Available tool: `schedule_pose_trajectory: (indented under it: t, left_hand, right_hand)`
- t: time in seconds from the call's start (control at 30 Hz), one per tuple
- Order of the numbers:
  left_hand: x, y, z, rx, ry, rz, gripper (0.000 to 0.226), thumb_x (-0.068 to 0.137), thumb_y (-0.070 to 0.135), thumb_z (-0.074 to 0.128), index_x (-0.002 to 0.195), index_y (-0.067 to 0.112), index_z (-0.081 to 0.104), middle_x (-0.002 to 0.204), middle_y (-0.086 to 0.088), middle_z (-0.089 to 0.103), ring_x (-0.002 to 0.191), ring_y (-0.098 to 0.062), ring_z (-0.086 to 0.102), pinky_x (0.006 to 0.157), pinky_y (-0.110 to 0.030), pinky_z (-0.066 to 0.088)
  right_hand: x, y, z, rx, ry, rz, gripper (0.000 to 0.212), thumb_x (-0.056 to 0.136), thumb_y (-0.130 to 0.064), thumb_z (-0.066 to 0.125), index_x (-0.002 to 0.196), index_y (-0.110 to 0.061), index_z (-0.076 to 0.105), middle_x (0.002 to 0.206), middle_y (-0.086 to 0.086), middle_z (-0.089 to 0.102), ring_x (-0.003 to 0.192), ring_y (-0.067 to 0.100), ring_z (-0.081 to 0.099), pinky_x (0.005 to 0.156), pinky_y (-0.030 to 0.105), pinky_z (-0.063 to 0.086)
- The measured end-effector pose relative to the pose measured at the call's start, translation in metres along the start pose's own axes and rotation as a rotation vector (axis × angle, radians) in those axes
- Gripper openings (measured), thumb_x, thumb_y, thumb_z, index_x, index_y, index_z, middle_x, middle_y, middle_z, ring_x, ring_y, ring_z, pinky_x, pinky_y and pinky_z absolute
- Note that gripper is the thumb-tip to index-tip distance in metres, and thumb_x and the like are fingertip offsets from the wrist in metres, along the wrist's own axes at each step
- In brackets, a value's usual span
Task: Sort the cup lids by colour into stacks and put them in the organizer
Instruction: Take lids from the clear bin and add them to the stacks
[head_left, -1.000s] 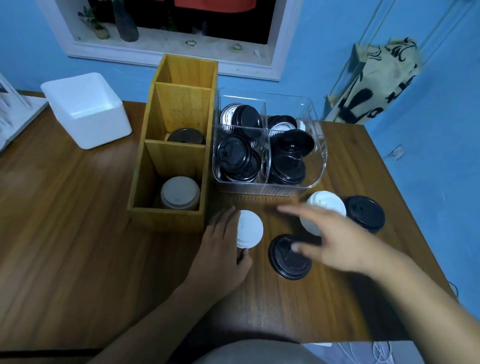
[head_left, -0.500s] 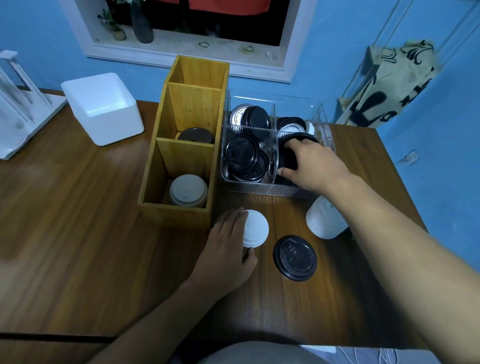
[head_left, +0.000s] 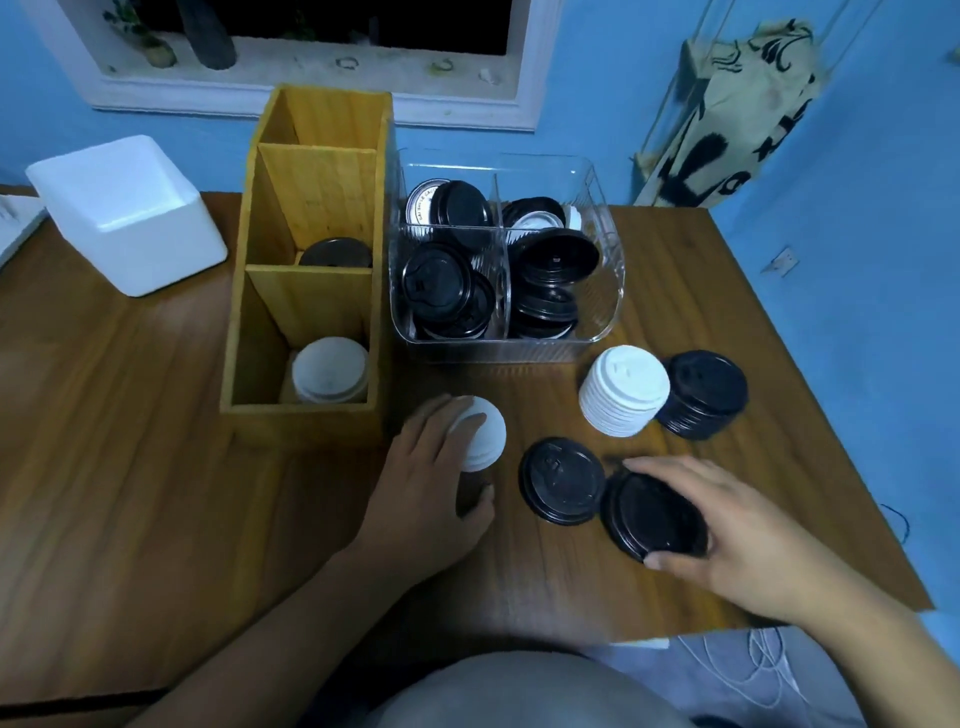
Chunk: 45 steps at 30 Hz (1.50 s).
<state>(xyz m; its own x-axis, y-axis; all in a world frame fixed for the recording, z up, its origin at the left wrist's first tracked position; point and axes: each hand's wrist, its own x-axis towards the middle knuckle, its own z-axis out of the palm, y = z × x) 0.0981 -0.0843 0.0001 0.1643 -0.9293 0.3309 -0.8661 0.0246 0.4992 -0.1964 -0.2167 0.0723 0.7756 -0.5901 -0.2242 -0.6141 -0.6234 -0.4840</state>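
Right hand (head_left: 737, 530) grips a black cup lid (head_left: 652, 519) by its rim, thumb on the near edge and fingers over the far edge; the lid is tilted and sits just right of a second black lid (head_left: 563, 480) lying flat on the wooden table (head_left: 130, 467), the two touching or overlapping at the edge.

Left hand (head_left: 431, 483) rests fingers-down on a short stack of white lids (head_left: 480, 434), loosely curled over it, thumb on the table; cannot tell whether it actually grips the stack.

Taller white lid stack (head_left: 623, 392) stands beside a black lid stack (head_left: 704, 392), touching, in front of the clear plastic bin (head_left: 602, 332). The bin's four sections hold mostly black loose lids.

Wooden organizer (head_left: 306, 410): near compartment holds white lids (head_left: 330, 369), middle compartment dark lids (head_left: 336, 253); far compartment contents not visible.

White foam box (head_left: 124, 213) at far left.
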Motion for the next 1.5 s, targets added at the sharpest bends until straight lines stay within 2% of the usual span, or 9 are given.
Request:
schedule_pose_trajectory:
  t: [0.17, 0.27, 0.37, 0.6, 0.73, 0.83, 1.0, 1.3, 1.5]
  left_hand:
    - [-0.001, 0.015, 0.001, 0.089, -0.022, 0.149, 0.062, 0.082, 0.036, 0.075, 0.137, 0.011, 0.060, 0.149, -0.006, 0.051, 0.143, -0.026, 0.040, 0.116, -0.043, 0.036]
    - [0.006, 0.032, 0.007, 0.022, -0.085, 0.169, 0.066, 0.085, 0.038, 0.074, 0.142, 0.010, 0.055, 0.150, -0.005, 0.048, 0.141, -0.021, 0.042, 0.119, -0.030, 0.029]
    - [0.013, 0.046, 0.018, -0.022, -0.200, 0.100, 0.082, 0.085, 0.041, 0.075, 0.152, 0.011, 0.039, 0.159, -0.006, 0.037, 0.146, -0.021, 0.035, 0.118, -0.026, 0.022]
    - [0.016, 0.050, 0.027, -0.065, -0.247, 0.056, 0.087, 0.081, 0.048, 0.079, 0.149, 0.010, 0.040, 0.144, -0.005, 0.050, 0.132, -0.018, 0.042, 0.112, -0.032, 0.037]
    - [0.010, 0.048, 0.027, -0.083, -0.266, 0.040, 0.094, 0.077, 0.057, 0.078, 0.149, 0.012, 0.039, 0.145, -0.002, 0.047, 0.134, -0.015, 0.041, 0.113, -0.025, 0.028]
    - [0.010, 0.046, 0.024, -0.166, -0.307, 0.043, 0.095, 0.080, 0.050, 0.078, 0.155, 0.016, 0.031, 0.156, 0.003, 0.037, 0.145, -0.009, 0.029, 0.117, -0.013, 0.010]
    - [0.014, 0.039, 0.025, -0.263, -0.323, -0.013, 0.099, 0.076, 0.048, 0.084, 0.154, 0.018, 0.033, 0.147, 0.009, 0.046, 0.136, -0.001, 0.034, 0.111, -0.004, 0.012]
    - [0.014, 0.039, 0.030, -0.263, -0.306, -0.033, 0.104, 0.075, 0.065, 0.073, 0.155, 0.011, 0.034, 0.145, 0.001, 0.050, 0.136, -0.010, 0.038, 0.112, -0.007, 0.010]
    - [0.015, 0.038, 0.032, -0.244, -0.329, -0.045, 0.107, 0.074, 0.057, 0.082, 0.157, 0.012, 0.030, 0.150, -0.003, 0.045, 0.140, -0.015, 0.034, 0.115, -0.024, 0.018]
  right_hand:
    - [-0.019, 0.014, 0.012, 0.123, -0.020, 0.046, 0.098, 0.079, -0.007, 0.080, 0.146, -0.057, 0.029, 0.152, -0.038, 0.023, 0.146, -0.013, 0.015, 0.121, 0.030, 0.029]
    - [-0.026, 0.013, 0.020, 0.054, 0.194, 0.110, 0.084, 0.080, -0.044, 0.080, 0.149, -0.044, 0.034, 0.153, -0.026, 0.034, 0.143, 0.000, 0.029, 0.115, 0.041, 0.038]
    - [-0.024, 0.004, 0.032, -0.125, 0.354, 0.307, 0.091, 0.075, -0.085, 0.055, 0.149, -0.034, 0.036, 0.136, -0.016, 0.046, 0.120, 0.012, 0.043, 0.095, 0.036, 0.049]
    - [-0.030, 0.013, 0.037, 0.218, 0.214, 0.120, 0.094, 0.072, -0.017, 0.072, 0.152, -0.038, 0.029, 0.157, -0.027, 0.024, 0.150, 0.000, 0.014, 0.123, 0.037, 0.022]
    - [-0.028, 0.016, 0.045, 0.043, 0.326, 0.162, 0.088, 0.076, -0.054, 0.077, 0.150, -0.035, 0.033, 0.150, -0.017, 0.037, 0.141, 0.004, 0.028, 0.116, 0.033, 0.030]
    - [-0.024, 0.017, 0.047, 0.083, 0.350, 0.132, 0.082, 0.076, -0.054, 0.079, 0.146, -0.039, 0.040, 0.138, -0.025, 0.046, 0.135, 0.000, 0.034, 0.113, 0.029, 0.035]
    - [-0.005, -0.005, 0.033, 0.169, 0.353, 0.022, 0.083, 0.068, -0.059, 0.083, 0.141, -0.031, 0.053, 0.138, -0.026, 0.050, 0.134, 0.000, 0.042, 0.111, 0.014, 0.030]
    - [0.044, -0.019, 0.045, 0.079, 0.178, -0.125, 0.082, 0.074, -0.059, 0.080, 0.144, -0.029, 0.050, 0.147, -0.015, 0.047, 0.139, 0.005, 0.036, 0.115, 0.035, 0.036]
    - [0.049, -0.022, 0.048, 0.083, 0.167, -0.148, 0.078, 0.078, -0.062, 0.075, 0.144, -0.028, 0.052, 0.144, -0.016, 0.048, 0.137, 0.006, 0.037, 0.116, 0.031, 0.034]
